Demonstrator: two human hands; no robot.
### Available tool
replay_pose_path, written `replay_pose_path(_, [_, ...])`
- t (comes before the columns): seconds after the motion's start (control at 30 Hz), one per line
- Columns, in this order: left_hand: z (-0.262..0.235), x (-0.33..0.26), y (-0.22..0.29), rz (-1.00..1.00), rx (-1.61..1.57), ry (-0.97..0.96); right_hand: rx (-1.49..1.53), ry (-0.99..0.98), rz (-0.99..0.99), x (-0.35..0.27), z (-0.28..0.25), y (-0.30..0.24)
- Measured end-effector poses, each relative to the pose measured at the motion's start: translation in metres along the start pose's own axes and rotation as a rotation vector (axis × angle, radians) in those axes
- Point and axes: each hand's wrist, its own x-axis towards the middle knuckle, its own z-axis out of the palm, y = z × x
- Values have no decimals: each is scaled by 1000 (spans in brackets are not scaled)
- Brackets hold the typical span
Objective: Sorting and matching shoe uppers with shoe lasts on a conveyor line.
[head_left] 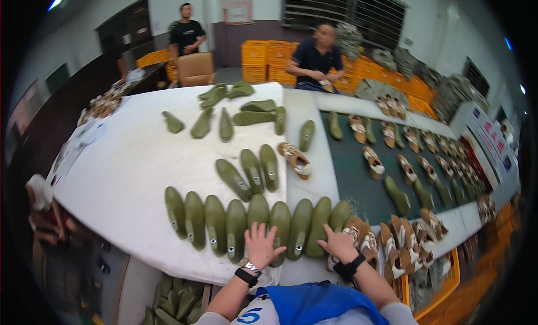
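Several olive-green shoe lasts (215, 224) stand side by side in a row along the near edge of the white table. My left hand (261, 246) lies over the middle of this row, fingers spread, at the lower ends of two lasts (258, 208). To its right, my right hand (338, 245) has its thumb and forefinger stretched out beside another last (319, 221), near the row's right end. Neither hand grasps anything. Strappy white-and-tan sandals (367, 244) stand just right of my right hand. Three more lasts (251, 169) lie beyond the row, close to a single sandal (295, 160).
Farther lasts (225, 125) lie scattered across the white table (129, 151). Sandals and lasts line a dark green conveyor belt (350, 157) leading to a machine (486, 137). A crate of lasts (178, 297) sits below. One person (316, 59) sits opposite; another (188, 36) stands behind.
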Motion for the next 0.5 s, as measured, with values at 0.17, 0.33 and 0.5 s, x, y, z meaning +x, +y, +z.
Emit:
replay_pose_path(0.17, [9, -1, -10, -38, -62, -82, 11, 61, -44, 18, 17, -5])
replay_pose_path(0.33, [14, 0, -10, -11, -74, -100, 39, 169, -38, 14, 30, -6])
replay_pose_path(0.5, [11, 6, -6, -8, -28, -90, 292, 182, 86, 27, 25, 6])
